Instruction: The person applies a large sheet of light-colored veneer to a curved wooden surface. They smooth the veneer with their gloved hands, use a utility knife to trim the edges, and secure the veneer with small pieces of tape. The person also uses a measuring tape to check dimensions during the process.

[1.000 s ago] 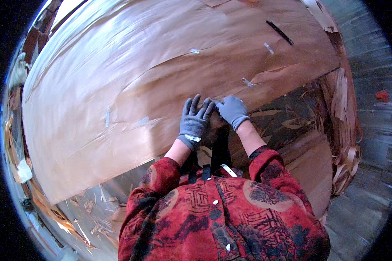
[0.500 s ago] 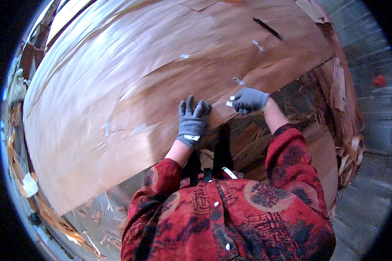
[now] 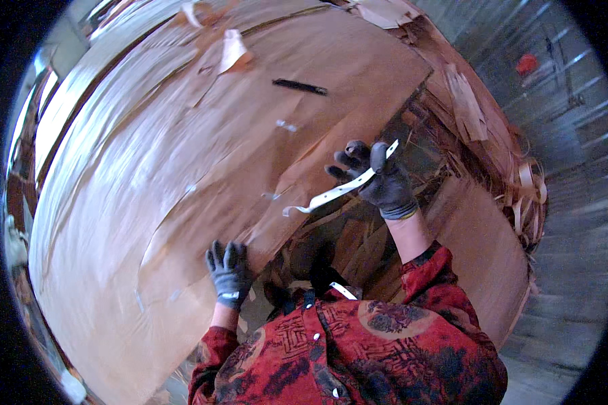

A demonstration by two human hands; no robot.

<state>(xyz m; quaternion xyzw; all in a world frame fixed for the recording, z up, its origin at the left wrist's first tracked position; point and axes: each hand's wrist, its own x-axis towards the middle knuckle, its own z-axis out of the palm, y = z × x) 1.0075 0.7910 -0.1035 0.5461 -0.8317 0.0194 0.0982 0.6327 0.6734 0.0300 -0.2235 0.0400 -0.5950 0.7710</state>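
Note:
Dressed in a grey glove, my left hand (image 3: 230,273) rests on the near edge of a broad brown wood veneer sheet (image 3: 203,270), its fingers stretched out. My right hand (image 3: 385,182), gloved too, is raised palm-up over the sheet's right edge. It pinches a long white strip of perforated tape (image 3: 341,192), while its other fingers stay loosely apart. One end of the strip curls down over the veneer; the other sticks up past my fingers. Short pieces of whitish tape (image 3: 286,125) lie on the sheet. Farther off is a slim black tool (image 3: 299,87), its kind unclear.
Torn veneer scraps (image 3: 233,50) lie at the far side. Beneath the sheet's right edge are broken strips and another brown sheet (image 3: 479,250). Curled offcuts (image 3: 530,189) hang at the right, beside a grey floor (image 3: 574,270) with a red object (image 3: 526,64) on it.
The view has turned to the right. My right hand has lifted off the sheet and turned over, with a long length of tape now showing. My left hand still rests on the sheet.

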